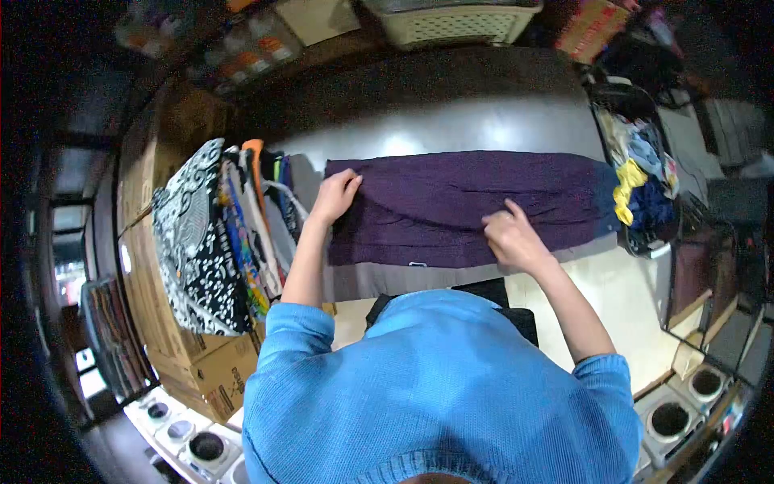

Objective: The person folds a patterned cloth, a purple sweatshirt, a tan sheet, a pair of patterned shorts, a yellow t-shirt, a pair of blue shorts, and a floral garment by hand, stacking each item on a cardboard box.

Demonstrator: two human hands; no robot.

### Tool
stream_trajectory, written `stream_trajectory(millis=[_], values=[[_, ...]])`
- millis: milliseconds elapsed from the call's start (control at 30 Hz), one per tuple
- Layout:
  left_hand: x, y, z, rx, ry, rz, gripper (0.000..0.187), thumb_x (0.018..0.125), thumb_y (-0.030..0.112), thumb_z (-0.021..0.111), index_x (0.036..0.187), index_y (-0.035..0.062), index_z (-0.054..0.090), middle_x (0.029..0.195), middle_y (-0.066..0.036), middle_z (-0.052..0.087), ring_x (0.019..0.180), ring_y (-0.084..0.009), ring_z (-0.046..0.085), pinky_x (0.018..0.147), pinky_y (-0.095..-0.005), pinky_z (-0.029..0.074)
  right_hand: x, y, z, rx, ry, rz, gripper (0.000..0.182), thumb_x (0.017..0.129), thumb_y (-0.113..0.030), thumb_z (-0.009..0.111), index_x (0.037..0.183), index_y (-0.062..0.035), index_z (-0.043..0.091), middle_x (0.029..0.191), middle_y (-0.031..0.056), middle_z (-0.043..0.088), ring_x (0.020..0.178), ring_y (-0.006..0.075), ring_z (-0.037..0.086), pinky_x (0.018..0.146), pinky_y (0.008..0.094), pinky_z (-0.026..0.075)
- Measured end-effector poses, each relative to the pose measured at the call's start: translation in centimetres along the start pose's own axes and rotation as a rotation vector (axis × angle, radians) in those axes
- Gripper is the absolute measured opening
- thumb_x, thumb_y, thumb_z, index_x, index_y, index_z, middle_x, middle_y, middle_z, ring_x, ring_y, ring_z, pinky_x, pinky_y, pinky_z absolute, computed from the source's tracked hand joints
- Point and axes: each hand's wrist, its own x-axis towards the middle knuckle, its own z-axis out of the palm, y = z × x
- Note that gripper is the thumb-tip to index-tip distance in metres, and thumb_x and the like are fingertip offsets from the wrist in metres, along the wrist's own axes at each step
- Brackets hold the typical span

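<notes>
A long dark purple garment lies spread lengthwise across the table, with shallow creases running through its middle. Its exact kind I cannot make out. My left hand is at the garment's left end, its thumb and fingertips closed together on the fabric. Over the right half is my right hand, thumb and forefinger apart and the other fingers curled. A small pale label shows at the near edge of the garment. Grey cloth lies beneath it.
Hanging clothes crowd the left side, beside cardboard boxes. An open dark case with crumpled clothes, including a yellow piece, stands at the right. A cream plastic basket sits beyond the table.
</notes>
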Motion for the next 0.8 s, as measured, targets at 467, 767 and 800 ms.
stream_trajectory(millis=[467, 767, 800], values=[[0.4, -2.1, 1.8, -0.010, 0.063, -0.021, 0.025, 0.094, 0.025, 0.058, 0.097, 0.0007, 0.065, 0.094, -0.021, 0.066, 0.094, -0.0389, 0.063, 0.081, -0.0426, 0.049, -7.8, 15.6, -5.2, -0.507, 0.039, 0.484, 0.034, 0.073, 0.004, 0.057, 0.106, -0.0025, 0.063, 0.129, 0.0145, 0.058, 0.125, 0.0313, 0.050, 0.109, 0.0506, 0.034], [0.7, -1.3, 1.6, -0.005, 0.080, -0.069, 0.025, 0.094, 0.026, 0.057, 0.097, 0.0026, 0.065, 0.094, -0.021, 0.067, 0.094, -0.0393, 0.063, 0.081, -0.0443, 0.049, -14.2, 10.1, -11.1, -0.648, 0.733, 0.361, 0.017, 0.074, 0.002, 0.057, 0.090, -0.0026, 0.052, 0.134, 0.0171, 0.057, 0.121, 0.0333, 0.054, 0.109, 0.0511, 0.034], [1.1, -2.4, 2.3, 0.063, 0.073, -0.017, 0.025, 0.093, 0.027, 0.057, 0.096, 0.0043, 0.066, 0.095, -0.019, 0.066, 0.096, -0.0380, 0.062, 0.084, -0.0462, 0.048, -14.4, 10.7, -10.3, -0.678, 0.654, 0.428, 0.017, 0.075, 0.002, 0.057, 0.090, -0.0028, 0.052, 0.137, 0.0161, 0.054, 0.124, 0.0329, 0.051, 0.110, 0.0518, 0.030]])
